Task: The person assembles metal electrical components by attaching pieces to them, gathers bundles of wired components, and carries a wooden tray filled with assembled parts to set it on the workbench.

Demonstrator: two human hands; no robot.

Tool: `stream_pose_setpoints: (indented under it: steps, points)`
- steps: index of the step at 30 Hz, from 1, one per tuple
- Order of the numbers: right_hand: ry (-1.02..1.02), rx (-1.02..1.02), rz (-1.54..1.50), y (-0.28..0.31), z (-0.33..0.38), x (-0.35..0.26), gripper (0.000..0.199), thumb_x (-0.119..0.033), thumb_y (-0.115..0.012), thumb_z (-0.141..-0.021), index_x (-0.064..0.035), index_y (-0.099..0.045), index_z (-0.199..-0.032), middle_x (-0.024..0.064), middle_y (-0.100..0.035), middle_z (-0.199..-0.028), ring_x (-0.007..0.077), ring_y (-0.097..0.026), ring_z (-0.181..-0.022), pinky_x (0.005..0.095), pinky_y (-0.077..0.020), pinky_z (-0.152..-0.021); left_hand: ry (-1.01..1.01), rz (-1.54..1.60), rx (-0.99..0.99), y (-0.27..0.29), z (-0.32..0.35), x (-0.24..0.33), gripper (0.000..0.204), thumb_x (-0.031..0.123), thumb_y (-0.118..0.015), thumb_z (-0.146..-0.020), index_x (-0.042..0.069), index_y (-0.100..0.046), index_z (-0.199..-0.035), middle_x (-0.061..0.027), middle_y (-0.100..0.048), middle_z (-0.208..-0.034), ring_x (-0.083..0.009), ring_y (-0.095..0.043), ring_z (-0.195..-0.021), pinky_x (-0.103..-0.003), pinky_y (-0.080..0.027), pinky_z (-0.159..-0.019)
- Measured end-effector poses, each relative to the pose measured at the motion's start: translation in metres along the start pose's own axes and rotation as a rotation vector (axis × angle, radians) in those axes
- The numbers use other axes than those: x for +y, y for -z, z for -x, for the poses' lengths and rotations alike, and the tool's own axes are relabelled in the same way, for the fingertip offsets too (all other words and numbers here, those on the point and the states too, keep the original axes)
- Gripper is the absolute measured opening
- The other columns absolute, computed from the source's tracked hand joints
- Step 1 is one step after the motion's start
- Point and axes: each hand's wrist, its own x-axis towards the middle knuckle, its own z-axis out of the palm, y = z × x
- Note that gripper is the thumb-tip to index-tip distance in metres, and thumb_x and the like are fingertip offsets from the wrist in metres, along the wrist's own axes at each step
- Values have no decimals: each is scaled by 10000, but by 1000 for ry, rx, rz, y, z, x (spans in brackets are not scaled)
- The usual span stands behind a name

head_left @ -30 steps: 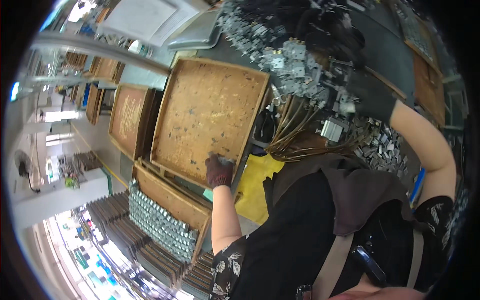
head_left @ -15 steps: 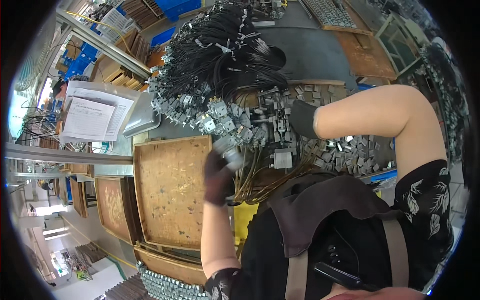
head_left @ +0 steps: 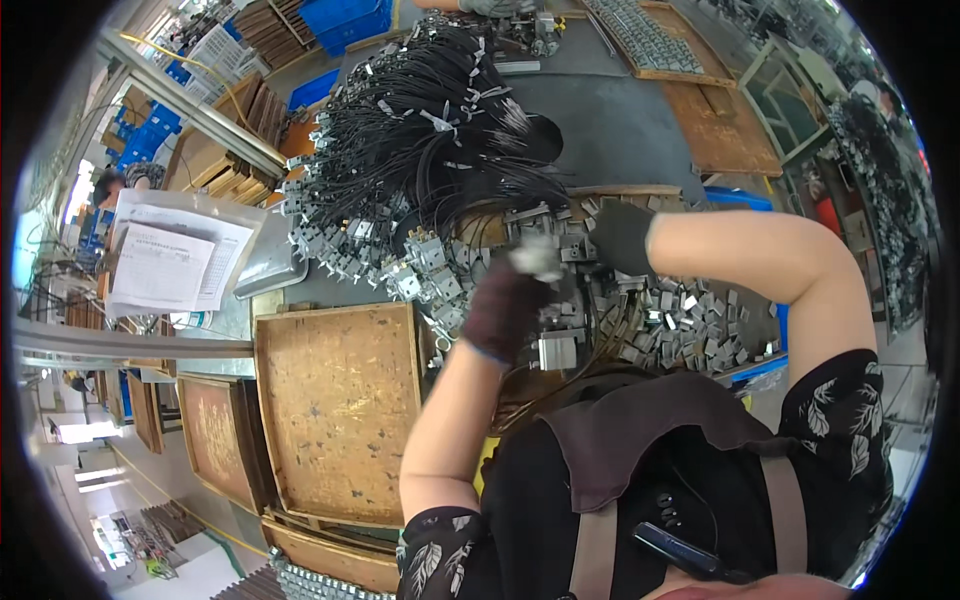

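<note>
My left hand (head_left: 507,308), in a dark maroon glove, reaches in over the metal fixture (head_left: 572,250) at the middle of the bench. At its fingertips is a pale, silvery thing (head_left: 538,258), smeared by motion; its kind cannot be made out. From the right comes my right hand (head_left: 622,237) in a dark grey glove, against the fixture's right side; its fingers are hidden. A square metal block (head_left: 558,352) sits on the near side of the fixture. To the left lie small metal clamp-like parts (head_left: 410,280), joined to a large bundle of black cables (head_left: 450,140).
Loose silvery metal pieces (head_left: 690,325) are heaped right of the fixture. Brown cables (head_left: 600,345) curve close to my body. A shallow wooden tray (head_left: 340,410) stands at the left. Papers (head_left: 165,265) hang by a metal frame. Another person's gloved hand (head_left: 490,6) shows at the far edge.
My left hand has moved right and away from me, from beside the clamp-like parts to the fixture, the pale thing with it. My right hand stays by the fixture. The view has shifted slightly.
</note>
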Motion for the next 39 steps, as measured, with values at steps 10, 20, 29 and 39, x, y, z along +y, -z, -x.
stream_pose_setpoints:
  steps: [10, 20, 29, 39]
  points:
    - [-75, 742, -400, 3, -33, -8, 431, -124, -701, -673, -84, -650, -1099, 123, -651, -829, 321, -645, -831, 450, -509, -754, -496, -1126, 319, 9, 23, 33, 418, 122, -702, -669, 38, -535, -1043, -152, -542, -958, -300, -560, -889, -379, -480, -772]
    - [114, 483, -681, 1, -10, -11, 642, -121, -737, -653, -105, -546, -1265, 163, -654, -1039, 344, -629, -956, 437, -498, -830, -123, -1005, 280, -2, 15, -46, 417, 126, -723, -636, 1, -540, -989, -145, -539, -903, -279, -553, -833, -384, -470, -717]
    - [167, 460, -510, 10, -22, 0, 610, -150, -700, -683, -137, -543, -1272, 153, -671, -974, 328, -648, -914, 455, -507, -782, -210, -1400, 164, -8, 19, -17, 441, 164, -761, -681, 16, -544, -1035, -125, -582, -987, -257, -588, -917, -371, -486, -767]
    - [-82, 377, -514, 10, -51, -28, 402, -166, -626, -758, -103, -581, -1152, 150, -665, -911, 354, -658, -791, 483, -513, -674, 192, -303, 335, 14, -16, -53, 324, 94, -535, -782, -13, -577, -1085, -154, -637, -958, -234, -624, -799, -365, -507, -696]
